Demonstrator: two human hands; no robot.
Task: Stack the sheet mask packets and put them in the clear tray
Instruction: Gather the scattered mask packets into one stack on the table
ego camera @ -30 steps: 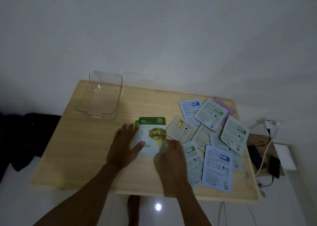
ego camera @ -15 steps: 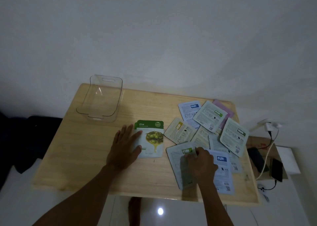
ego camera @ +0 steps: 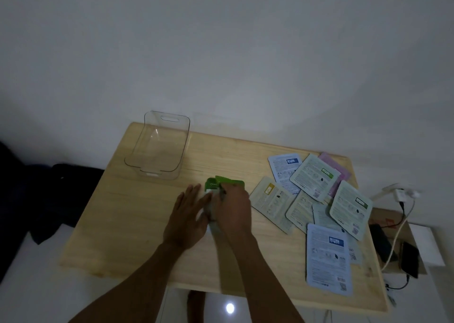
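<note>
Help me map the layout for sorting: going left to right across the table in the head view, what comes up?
Clear tray → left hand → right hand on the green packets → scattered face-down packets.

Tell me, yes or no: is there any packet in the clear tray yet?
No. The clear tray holds nothing; the packets lie on the table or under the hands.

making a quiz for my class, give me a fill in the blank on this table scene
1. The clear tray holds ____ packets.
2. Both hands, left hand and right hand, are at the ____-topped stack.
3. The loose packets lie to the ____ of the stack.
4. The pink packet lies partly ____ another packet.

Missing words: no; green; right; under
</note>
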